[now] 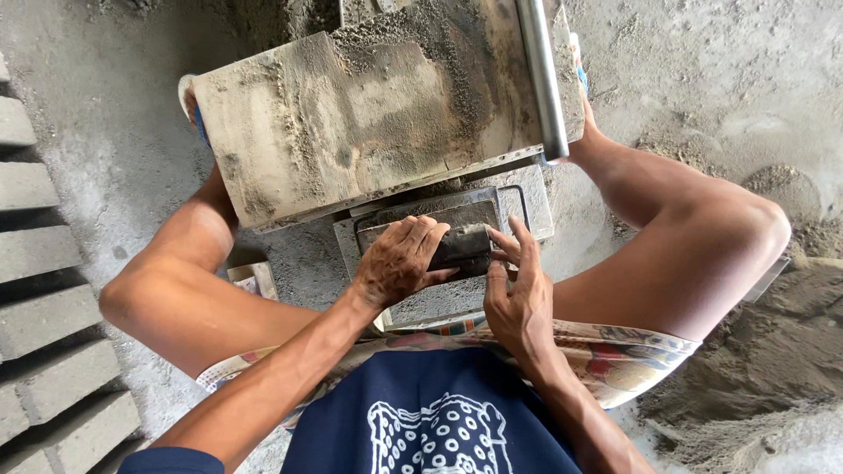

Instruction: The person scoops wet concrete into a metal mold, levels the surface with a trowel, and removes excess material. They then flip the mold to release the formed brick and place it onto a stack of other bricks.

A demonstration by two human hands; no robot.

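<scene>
Left hand [399,261] grip on dark block [464,246], inside metal mould [527,206], right hand [518,303] beside

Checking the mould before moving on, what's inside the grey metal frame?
A dark rectangular block sits inside the metal frame, under the left hand and right hand; beneath it is hidden.

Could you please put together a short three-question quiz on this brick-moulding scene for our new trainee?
1. True or false: the left hand rests on top of the dark block in the metal mould.
2. Where is the row of grey bricks? A) on the person's left; B) on the person's right; C) on the raised lid.
3. Fill in: the right hand touches the block with its ____.

Key: 1 true. 2 A. 3 fingertips. The sand-caked lid, with its steel bar, is tipped up behind the mould.
</scene>
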